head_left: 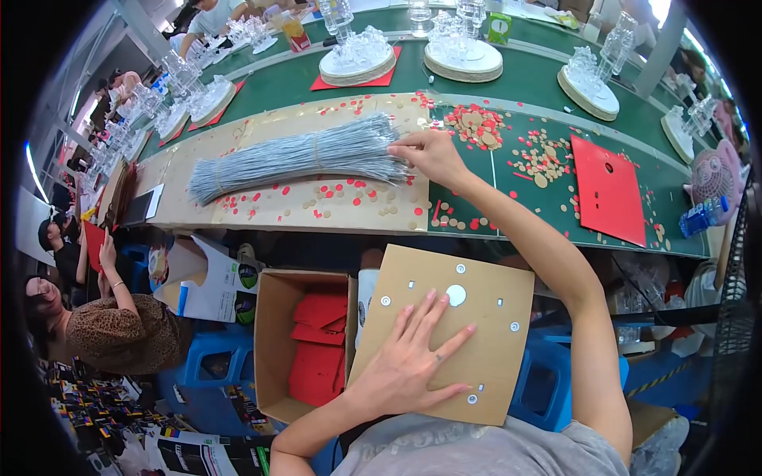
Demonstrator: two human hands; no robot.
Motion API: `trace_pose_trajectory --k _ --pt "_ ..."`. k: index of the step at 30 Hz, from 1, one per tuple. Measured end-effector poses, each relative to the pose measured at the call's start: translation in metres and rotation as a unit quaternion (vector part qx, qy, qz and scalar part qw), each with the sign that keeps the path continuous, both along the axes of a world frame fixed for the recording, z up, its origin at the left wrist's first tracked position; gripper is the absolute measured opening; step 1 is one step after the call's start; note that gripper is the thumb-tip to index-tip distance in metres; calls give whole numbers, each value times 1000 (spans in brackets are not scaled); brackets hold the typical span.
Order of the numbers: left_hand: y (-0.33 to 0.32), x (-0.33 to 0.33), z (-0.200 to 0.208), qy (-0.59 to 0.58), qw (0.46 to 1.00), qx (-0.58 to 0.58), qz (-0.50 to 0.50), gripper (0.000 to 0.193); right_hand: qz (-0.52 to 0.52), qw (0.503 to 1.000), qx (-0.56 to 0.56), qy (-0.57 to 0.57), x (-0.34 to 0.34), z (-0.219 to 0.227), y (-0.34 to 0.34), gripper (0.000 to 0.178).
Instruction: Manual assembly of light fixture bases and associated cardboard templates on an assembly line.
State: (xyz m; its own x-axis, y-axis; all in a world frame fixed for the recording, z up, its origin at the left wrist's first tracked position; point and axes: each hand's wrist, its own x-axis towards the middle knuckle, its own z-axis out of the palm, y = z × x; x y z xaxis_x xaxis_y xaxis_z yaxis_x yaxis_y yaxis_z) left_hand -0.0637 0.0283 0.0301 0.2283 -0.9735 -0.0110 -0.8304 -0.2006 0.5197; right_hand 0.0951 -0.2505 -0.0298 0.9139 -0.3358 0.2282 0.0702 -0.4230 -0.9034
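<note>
A square brown cardboard panel rests on my lap. It has a round hole near its top, a few small slots, and several white-ringed small holes. My left hand lies flat on its lower left part, fingers spread. On the workbench, a long bundle of thin silver wires lies bound around its middle. At the bundle's right end, my right hand pinches wire ends between thumb and fingers; how many is too fine to tell.
Red and tan paper discs litter the bench around a red panel. An open carton of red pieces stands left of my lap. Clear plastic parts on round stacks line the green conveyor. A co-worker sits at left holding a red sheet.
</note>
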Motion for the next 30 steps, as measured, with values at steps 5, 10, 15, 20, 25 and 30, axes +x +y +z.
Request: trace_pose_trajectory --k 5,10,15,20,25,30 --pt "0 -6 2 -43 998 -45 -18 67 -68 993 92 -33 -20 7 -12 21" --pt "16 -11 -25 -62 986 -129 -82 57 -283 916 231 -165 -120 -1 -71 24" --pt "7 -15 -2 -53 991 -79 -95 80 -444 701 384 -405 -329 -21 -68 25" --pt "0 -14 7 -80 989 -2 -128 103 -479 634 340 -503 -557 -11 26 21" --pt "3 -9 4 -50 991 -39 -118 90 -400 772 30 -493 -706 114 117 20" --pt "2 -16 -8 -71 981 -127 -128 60 -419 867 -217 -159 -548 133 134 18"
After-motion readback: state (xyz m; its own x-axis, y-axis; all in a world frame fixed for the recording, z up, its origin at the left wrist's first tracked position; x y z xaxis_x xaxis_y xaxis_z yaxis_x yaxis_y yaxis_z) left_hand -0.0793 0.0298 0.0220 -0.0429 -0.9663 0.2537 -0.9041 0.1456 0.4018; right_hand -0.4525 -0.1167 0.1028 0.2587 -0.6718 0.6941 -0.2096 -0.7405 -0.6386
